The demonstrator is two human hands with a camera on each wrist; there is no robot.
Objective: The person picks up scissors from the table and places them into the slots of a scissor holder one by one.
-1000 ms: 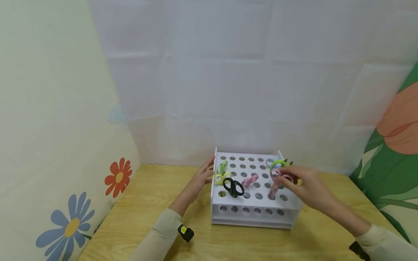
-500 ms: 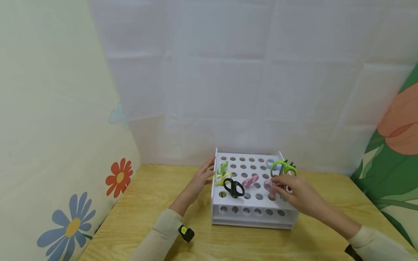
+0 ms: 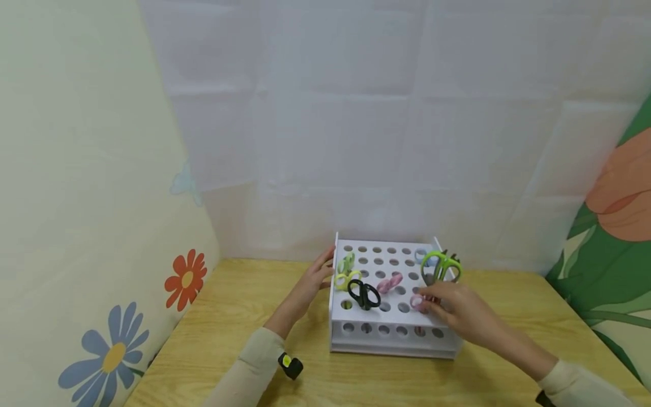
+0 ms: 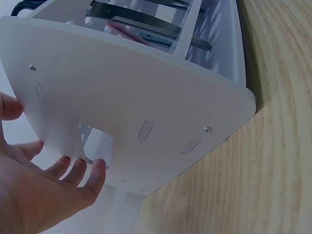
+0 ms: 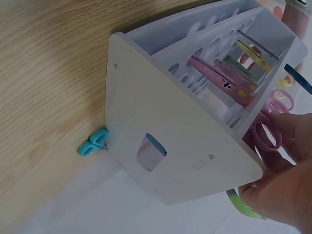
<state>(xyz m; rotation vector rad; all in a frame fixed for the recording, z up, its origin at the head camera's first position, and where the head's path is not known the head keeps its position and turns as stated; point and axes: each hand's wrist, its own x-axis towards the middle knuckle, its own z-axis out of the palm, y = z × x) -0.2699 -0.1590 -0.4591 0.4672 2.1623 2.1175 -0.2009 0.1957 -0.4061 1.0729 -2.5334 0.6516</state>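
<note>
My right hand [image 3: 460, 311] pinches the handle of pink scissors [image 5: 225, 84] whose blades pass down through a front-row hole of the white two-tier rack [image 3: 386, 346]. In the right wrist view, the handle is low against the top tier and the patterned pink blades reach toward the lower tier. My left hand [image 3: 307, 287] touches the rack's left side panel [image 4: 97, 92], its fingertips by the cutout. Other scissors stand in the rack: a black pair [image 3: 364, 296], a second pink pair [image 3: 389, 282], and a bright green pair [image 3: 442, 264] behind my right hand.
A light green pair [image 3: 346, 262] and a yellow pair [image 3: 347, 278] stand along the rack's left side. Small teal scissors [image 5: 92, 143] lie on the wooden table [image 3: 244, 333] beside the right panel. A white cloth [image 3: 325, 141] hangs behind the rack.
My right hand has moved down and slightly left, sinking the pink scissors into the hole until the handle meets the top tier. My left hand has stayed at the side panel.
</note>
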